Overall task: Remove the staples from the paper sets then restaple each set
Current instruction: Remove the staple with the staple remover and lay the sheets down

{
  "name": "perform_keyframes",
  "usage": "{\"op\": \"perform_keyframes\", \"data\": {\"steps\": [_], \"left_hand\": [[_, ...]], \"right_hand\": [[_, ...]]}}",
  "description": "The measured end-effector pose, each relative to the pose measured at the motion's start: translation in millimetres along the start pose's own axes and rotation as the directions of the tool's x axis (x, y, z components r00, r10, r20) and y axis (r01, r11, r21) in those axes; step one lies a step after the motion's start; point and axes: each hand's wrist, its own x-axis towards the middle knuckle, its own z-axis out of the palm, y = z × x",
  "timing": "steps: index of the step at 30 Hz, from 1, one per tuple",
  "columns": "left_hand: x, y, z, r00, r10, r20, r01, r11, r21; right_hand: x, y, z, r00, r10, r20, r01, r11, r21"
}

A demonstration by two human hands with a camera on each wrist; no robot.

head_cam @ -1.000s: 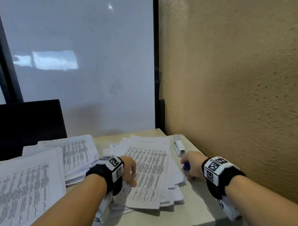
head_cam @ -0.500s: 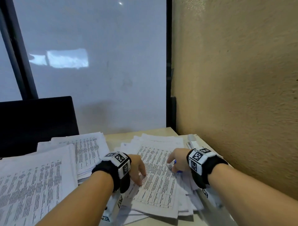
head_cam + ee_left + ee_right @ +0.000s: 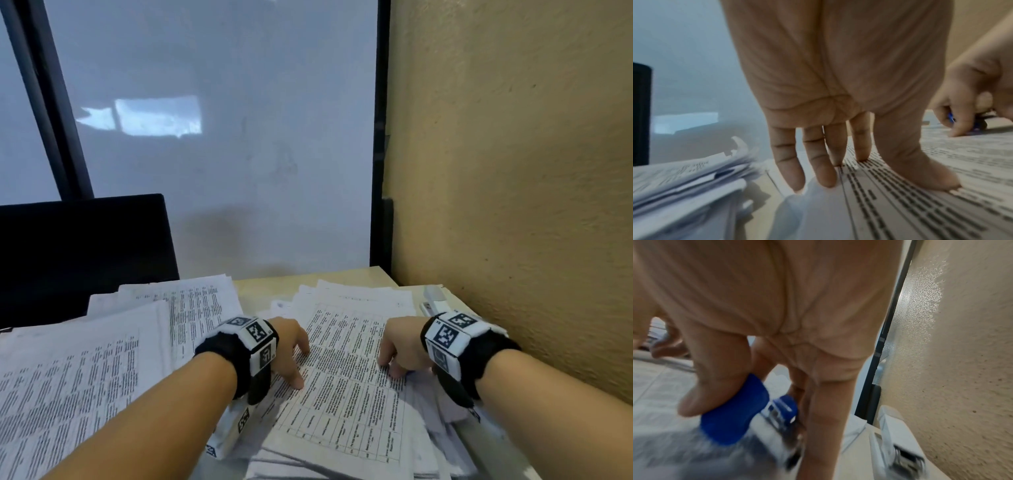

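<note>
You get soft, dim daylight, a glare patch on the frosted panel [image 3: 157, 118] at ten o'clock; both wrist views smear at six o'clock

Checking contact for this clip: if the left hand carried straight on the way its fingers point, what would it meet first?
The left hand points down; its fingers look already on the top printed sheet, so that paper comes first, though blur hides whether every fingertip touches.
</note>
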Motion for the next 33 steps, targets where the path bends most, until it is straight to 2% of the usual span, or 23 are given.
{"op": "perform_keyframes", "data": {"steps": [3,7,10,12,17,20,26,30,33], "left_hand": [[5,-2,-4,1.0,0.018,0.023,-0.019,0.999,0.031],[13,-1,-14,0.998,0.016,0.06,-0.02,0.998,0.055],[23,-2,-27,0.994,-0.013,0.107,0.011,1.0,0.018],[36,-5,-34,0.997,-0.022,0.067,0.022,1.0,-0.006],[76,-10,-42,1.0,-0.013,-0.018,0.013,1.0,0.0],[100,-19,-37,0.996,-0.072,-0.06,0.071,0.997,-0.021],[125,-34,-33,0.96,-0.242,-0.141,0.197,0.942,-0.273],[136,-50,-34,0.945,-0.319,-0.079,0.23,0.815,-0.532],[144,-58,-29,0.925,-0.37,-0.081,0.227,0.713,-0.664]], "right_hand": [[9,-1,-12,0.999,0.013,0.042,-0.012,1.0,-0.02],[28,-10,-18,0.999,0.026,-0.033,-0.028,0.996,-0.086],[53,-5,-9,0.998,0.036,0.058,-0.029,0.992,-0.123],[62,-3,-5,0.996,0.075,0.051,-0.065,0.985,-0.161],[59,-8,-14,0.999,0.024,0.032,-0.021,0.995,-0.102],[61,-6,-19,0.999,-0.018,0.034,0.022,0.995,-0.101],[62,6,-20,0.995,-0.081,-0.054,0.078,0.995,-0.07],[61,9,-22,0.994,-0.083,-0.069,0.079,0.995,-0.06],[61,11,-21,0.994,-0.076,-0.075,0.073,0.996,-0.042]]}}
